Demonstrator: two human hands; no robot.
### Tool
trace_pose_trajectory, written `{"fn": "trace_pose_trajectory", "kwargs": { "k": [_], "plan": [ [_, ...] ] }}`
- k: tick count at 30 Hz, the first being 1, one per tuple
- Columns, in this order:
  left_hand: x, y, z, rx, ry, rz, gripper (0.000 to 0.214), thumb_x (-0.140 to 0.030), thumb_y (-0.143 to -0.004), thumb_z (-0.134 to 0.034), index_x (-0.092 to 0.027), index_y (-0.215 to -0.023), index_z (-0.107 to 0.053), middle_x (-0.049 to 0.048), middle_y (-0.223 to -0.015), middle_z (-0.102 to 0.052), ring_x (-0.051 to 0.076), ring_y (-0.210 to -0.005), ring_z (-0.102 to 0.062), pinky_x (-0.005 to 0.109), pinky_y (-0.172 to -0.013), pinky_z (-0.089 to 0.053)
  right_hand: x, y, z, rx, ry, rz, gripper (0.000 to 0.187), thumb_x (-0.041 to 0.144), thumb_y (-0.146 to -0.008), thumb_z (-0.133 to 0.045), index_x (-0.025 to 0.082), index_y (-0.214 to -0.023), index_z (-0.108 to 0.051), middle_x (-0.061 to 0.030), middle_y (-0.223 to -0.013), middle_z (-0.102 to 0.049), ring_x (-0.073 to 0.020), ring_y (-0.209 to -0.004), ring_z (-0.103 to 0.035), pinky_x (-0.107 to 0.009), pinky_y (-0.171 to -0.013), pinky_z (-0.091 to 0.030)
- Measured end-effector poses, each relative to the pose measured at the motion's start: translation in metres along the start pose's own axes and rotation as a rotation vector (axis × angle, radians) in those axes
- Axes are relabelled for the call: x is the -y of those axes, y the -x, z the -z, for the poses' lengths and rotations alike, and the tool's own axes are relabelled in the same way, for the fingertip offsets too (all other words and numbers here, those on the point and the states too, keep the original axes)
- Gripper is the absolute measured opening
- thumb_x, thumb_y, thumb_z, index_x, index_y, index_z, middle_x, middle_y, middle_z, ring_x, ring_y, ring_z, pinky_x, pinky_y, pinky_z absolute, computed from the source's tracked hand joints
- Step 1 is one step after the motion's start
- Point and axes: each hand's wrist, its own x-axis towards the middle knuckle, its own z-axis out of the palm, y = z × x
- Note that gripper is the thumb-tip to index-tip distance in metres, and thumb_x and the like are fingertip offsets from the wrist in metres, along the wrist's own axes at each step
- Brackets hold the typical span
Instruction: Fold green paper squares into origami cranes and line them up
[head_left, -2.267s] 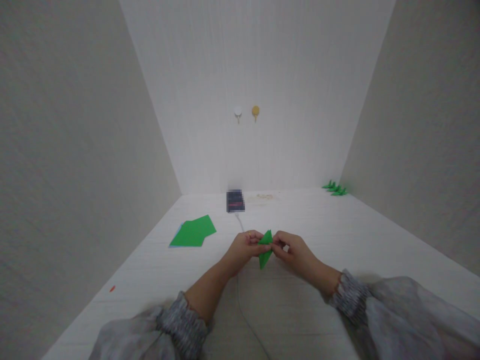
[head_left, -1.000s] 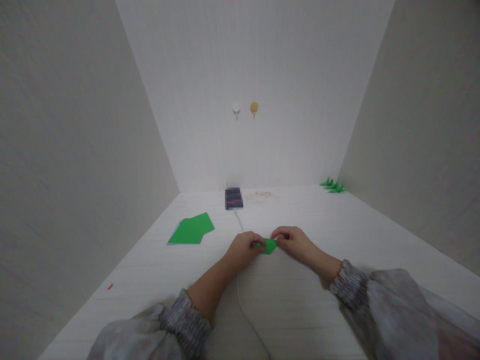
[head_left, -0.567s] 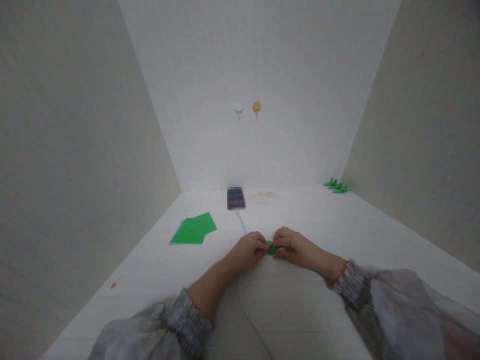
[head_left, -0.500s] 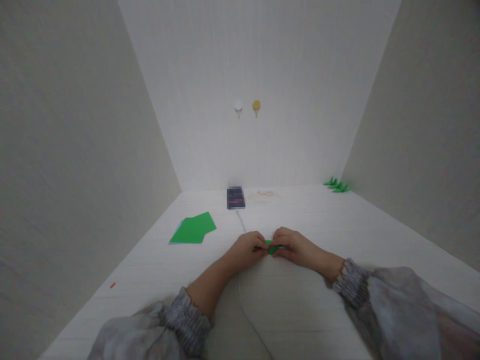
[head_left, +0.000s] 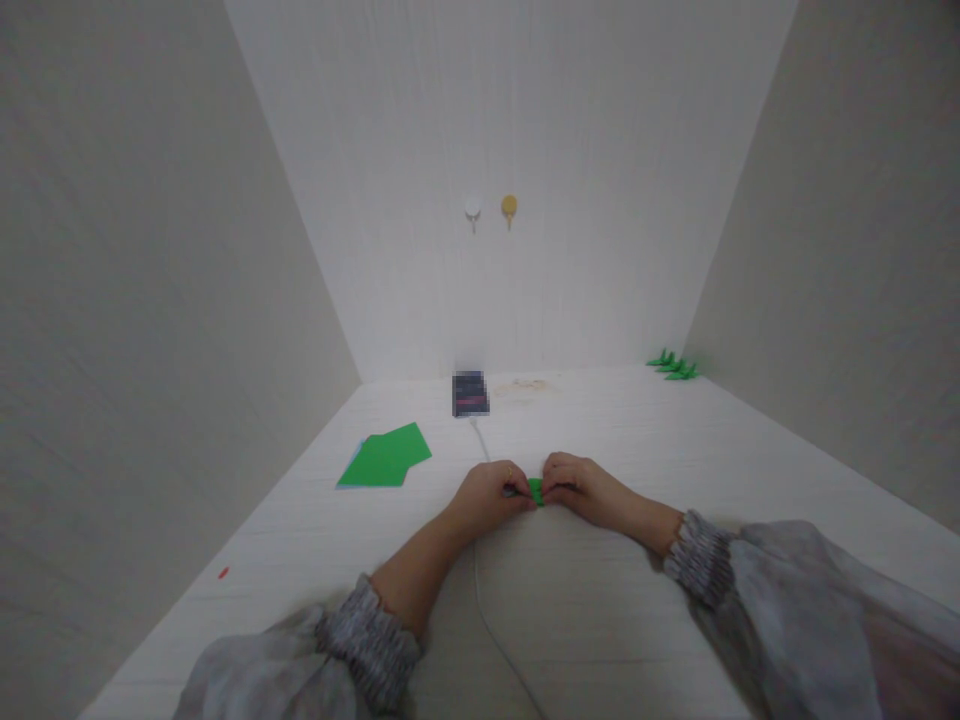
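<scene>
Between my two hands, just above the white tabletop, is a small piece of green paper (head_left: 535, 491), mostly covered by my fingers. My left hand (head_left: 495, 495) pinches its left end, thumb and fingers closed. On the other end, my right hand (head_left: 574, 487) grips with curled fingers. Only a narrow green strip shows between the fingertips, so its folds cannot be made out. Green paper sheets (head_left: 384, 456) lie to the left of my left hand, with a bluish edge showing underneath. Several small folded green paper shapes (head_left: 673, 366) stand at the far right corner.
A dark, blurred-out device (head_left: 470, 394) stands against the back wall, and a white cable (head_left: 487, 620) runs from it under my left wrist. A white hook (head_left: 472, 209) and a yellow hook (head_left: 509, 206) are on the wall. A red mark (head_left: 223, 573) lies near the left edge.
My fingers have shifted on the green paper, and less of it shows between them. Both hands stay in nearly the same place. The view has tilted slightly.
</scene>
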Motion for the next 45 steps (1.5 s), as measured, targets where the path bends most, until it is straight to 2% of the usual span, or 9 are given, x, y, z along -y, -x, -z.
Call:
{"fn": "trace_pose_trajectory", "kwargs": {
  "k": [10,14,19,25,30,36,40,45],
  "plan": [
    [-0.006,-0.001,-0.003,0.009,-0.128,-0.06,0.013,-0.024,-0.068,-0.053,-0.018,-0.072,-0.064,0.0002,-0.075,-0.061,0.012,-0.068,-0.052,0.021,-0.062,-0.038,-0.004,-0.005,-0.007,0.012,0.088,-0.037,0.013,0.016,-0.077,-0.047,0.015,-0.069,-0.057,-0.0028,-0.071,-0.051,-0.0137,-0.07,-0.048,-0.025,-0.066,-0.039],
    [-0.007,-0.002,-0.005,0.004,-0.116,-0.024,0.015,-0.027,-0.07,-0.053,-0.018,-0.071,-0.064,0.0008,-0.074,-0.06,0.012,-0.067,-0.052,0.021,-0.06,-0.038,-0.004,-0.005,-0.007,0.012,0.081,-0.06,0.013,0.015,-0.077,-0.046,0.015,-0.068,-0.056,-0.0022,-0.069,-0.05,-0.0131,-0.067,-0.047,-0.025,-0.064,-0.039],
    [-0.003,-0.001,-0.006,-0.01,-0.08,0.022,0.013,-0.026,-0.069,-0.054,-0.016,-0.069,-0.062,0.0012,-0.074,-0.06,0.012,-0.067,-0.052,0.022,-0.06,-0.039,-0.007,-0.002,-0.006,0.005,0.011,-0.068,0.004,0.015,-0.072,-0.052,0.015,-0.07,-0.055,-0.0014,-0.073,-0.049,-0.0122,-0.067,-0.047,-0.023,-0.062,-0.039],
    [-0.005,-0.001,-0.006,-0.008,-0.069,0.012,0.01,-0.022,-0.068,-0.054,-0.016,-0.068,-0.061,0.0012,-0.074,-0.059,0.012,-0.067,-0.051,0.022,-0.062,-0.039,-0.011,-0.004,-0.009,-0.006,-0.02,-0.085,0.01,0.007,-0.068,-0.05,0.015,-0.064,-0.054,-0.0019,-0.075,-0.049,-0.0126,-0.07,-0.047,-0.024,-0.064,-0.04],
    [-0.009,-0.002,-0.006,-0.015,-0.066,0.001,0.007,-0.015,-0.066,-0.053,-0.015,-0.064,-0.06,0.0015,-0.074,-0.058,0.011,-0.067,-0.05,0.022,-0.062,-0.039,-0.011,-0.007,-0.012,-0.035,0.022,-0.142,0.011,0.006,-0.064,-0.051,0.015,-0.059,-0.054,-0.0021,-0.075,-0.049,-0.0135,-0.072,-0.046,-0.024,-0.064,-0.039],
    [-0.012,-0.005,-0.011,-0.067,-0.066,0.091,0.006,-0.012,-0.065,-0.053,-0.015,-0.06,-0.057,0.0005,-0.068,-0.054,0.011,-0.065,-0.048,0.023,-0.061,-0.039,-0.005,-0.012,-0.013,-0.058,0.048,-0.256,0.013,0.004,-0.059,-0.052,0.014,-0.05,-0.051,-0.0011,-0.071,-0.05,-0.0122,-0.067,-0.045,-0.022,-0.059,-0.037],
    [-0.01,-0.005,-0.013,-0.097,-0.067,0.118,0.007,-0.012,-0.064,-0.055,-0.014,-0.057,-0.054,0.0014,-0.073,-0.05,0.011,-0.068,-0.046,0.023,-0.063,-0.039,-0.006,-0.013,-0.015,-0.075,0.042,-0.287,0.014,0.004,-0.057,-0.054,0.014,-0.048,-0.049,-0.0006,-0.07,-0.05,-0.0116,-0.066,-0.045,-0.021,-0.059,-0.038],
    [-0.006,-0.003,-0.015,-0.07,-0.036,0.107,0.004,-0.012,-0.064,-0.055,-0.013,-0.061,-0.054,0.0032,-0.082,-0.048,0.01,-0.07,-0.045,0.023,-0.065,-0.04,-0.011,-0.012,-0.015,-0.066,0.038,-0.248,0.012,0.006,-0.058,-0.055,0.014,-0.049,-0.051,-0.0013,-0.071,-0.051,-0.0118,-0.066,-0.046,-0.021,-0.059,-0.038]
  ]
}}
